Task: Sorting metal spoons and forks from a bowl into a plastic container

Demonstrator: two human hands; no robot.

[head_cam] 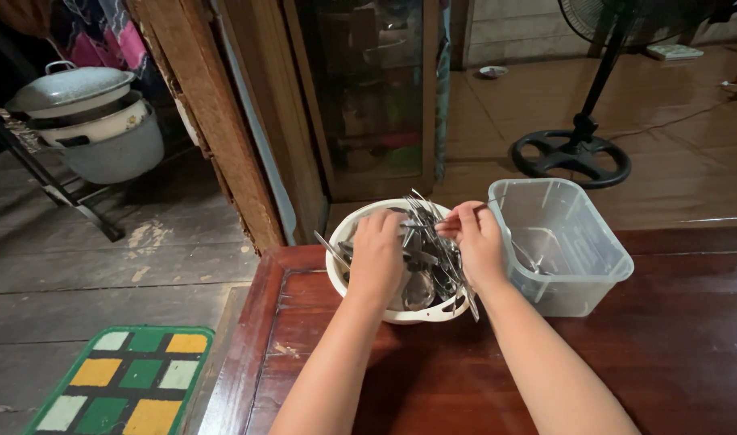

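While both my hands dig in the white bowl [360, 302] on the worktop [666, 354] | left hand [376, 254] curled over cutlery [429, 258] | right hand [477, 242] pinching a fork | clear tub [582, 282] just right.

The scene is seen from one camera worn on the head. It is pointed down and forward at the table [626, 362], quite near, and the floor [103, 266] is seen farther off.
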